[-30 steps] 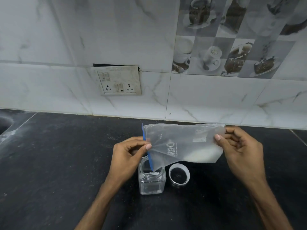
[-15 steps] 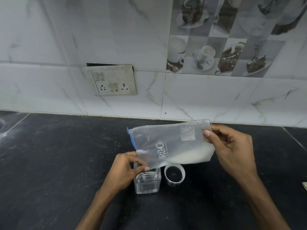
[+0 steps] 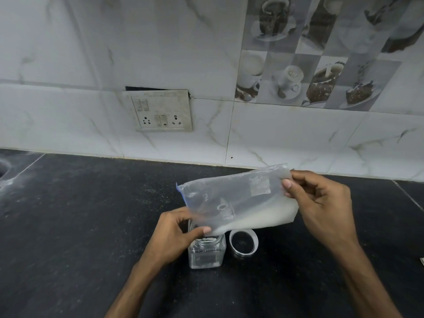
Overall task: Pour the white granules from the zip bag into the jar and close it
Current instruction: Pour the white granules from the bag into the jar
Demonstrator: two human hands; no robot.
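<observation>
A clear zip bag with a blue zip strip at its left end hangs on its side above the counter. White granules lie along its lower edge and slope down to the left. My right hand pinches the bag's upper right corner. My left hand pinches its lower left corner right over the mouth of a small clear jar. A few granules show at the jar's mouth. The jar's round lid lies upside down just right of the jar.
The dark stone counter runs to a white marble-tiled wall with a switch and socket plate. A sink edge shows at the far left. A small object's corner peeks in at the right edge.
My left hand dropped from the zip end to the bag's lower corner at the jar's mouth. My right hand raised the far end, so the granules slid toward the jar.
</observation>
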